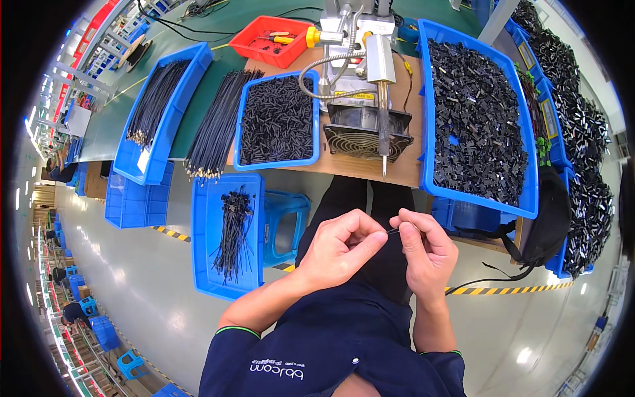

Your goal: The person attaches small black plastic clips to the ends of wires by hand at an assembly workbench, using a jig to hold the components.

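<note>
Both hands meet over the lap: left hand [340, 250] and right hand [426, 251] pinch a thin black wire [393, 231] between fingertips, soldering iron [381, 86] at 12 o'clock.

— What sat between the left hand [340, 248] and right hand [426, 248]?

— A thin dark piece [393, 231], too small to tell; the fingertips covered most of it.

— And the bins?

— The big bin [426, 126] held black parts too small to make out singly. The far right bins [582, 132] were bent by the lens and ran into the dark rim.

— The machine [360, 40]?

— Its top was cut off by the upper edge. The fan [364, 135] hid its base.

— Anything behind the hands?

— The stool [284, 225] was partly hidden by a bin [205, 238], and the bag [552, 218] lay half under the bench. People at far left were too small and blurred to tell apart.
</note>
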The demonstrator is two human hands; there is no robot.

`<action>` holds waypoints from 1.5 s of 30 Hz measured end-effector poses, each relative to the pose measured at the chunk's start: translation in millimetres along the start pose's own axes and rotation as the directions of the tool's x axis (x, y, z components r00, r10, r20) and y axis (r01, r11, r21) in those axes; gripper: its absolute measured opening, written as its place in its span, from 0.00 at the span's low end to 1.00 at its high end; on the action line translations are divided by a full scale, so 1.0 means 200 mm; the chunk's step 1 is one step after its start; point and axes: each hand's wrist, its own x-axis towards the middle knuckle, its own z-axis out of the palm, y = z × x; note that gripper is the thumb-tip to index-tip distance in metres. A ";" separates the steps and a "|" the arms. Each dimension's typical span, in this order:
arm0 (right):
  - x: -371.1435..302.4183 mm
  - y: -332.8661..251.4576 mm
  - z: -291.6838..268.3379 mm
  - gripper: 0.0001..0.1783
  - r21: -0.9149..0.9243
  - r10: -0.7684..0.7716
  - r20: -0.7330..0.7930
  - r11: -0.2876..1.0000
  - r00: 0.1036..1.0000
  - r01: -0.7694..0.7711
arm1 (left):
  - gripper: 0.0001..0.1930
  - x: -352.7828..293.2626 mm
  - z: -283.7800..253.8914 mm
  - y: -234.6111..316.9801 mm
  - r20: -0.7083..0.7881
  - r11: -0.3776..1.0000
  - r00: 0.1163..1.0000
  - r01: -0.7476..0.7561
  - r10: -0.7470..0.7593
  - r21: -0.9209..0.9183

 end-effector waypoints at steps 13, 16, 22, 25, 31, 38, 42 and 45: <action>0.02 0.03 -0.08 0.08 -0.001 -0.053 0.079 0.999 0.996 0.053 | 0.07 0.03 0.03 0.01 -0.020 0.991 0.998 -0.054 0.056 0.122; 0.01 0.05 -0.08 0.06 -0.006 -0.036 0.074 0.999 0.997 0.037 | 0.07 0.05 0.06 0.00 -0.051 0.988 0.994 -0.088 0.095 0.129; 0.11 -0.07 -0.17 0.02 -0.120 -0.122 -0.155 0.987 0.980 0.104 | 0.05 0.07 0.05 0.02 -0.012 0.964 0.996 -0.087 0.093 0.253; 0.31 -0.17 -0.31 0.05 -0.332 -0.236 -0.271 0.933 0.933 0.140 | 0.05 0.06 0.04 0.00 -0.026 0.966 0.994 -0.093 0.102 0.239; 0.71 -0.16 -0.53 0.10 -0.878 -0.231 0.128 0.426 0.964 0.219 | 0.05 0.02 0.00 -0.04 -0.029 0.987 1.000 -0.008 0.013 0.163; 0.94 -0.10 -0.50 0.19 -0.971 0.159 0.220 0.130 0.962 0.201 | 0.09 -0.02 -0.06 -0.05 -0.022 0.997 0.999 0.028 -0.026 0.077; 0.99 -0.09 -0.51 0.19 -0.967 0.251 0.246 0.122 0.936 0.222 | 0.10 -0.02 -0.08 -0.01 -0.055 0.999 0.997 0.052 -0.052 0.006; 0.98 -0.06 -0.52 0.18 -0.960 0.196 0.254 0.168 0.947 0.223 | 0.10 -0.01 -0.10 -0.01 -0.053 0.997 0.996 0.073 -0.075 -0.023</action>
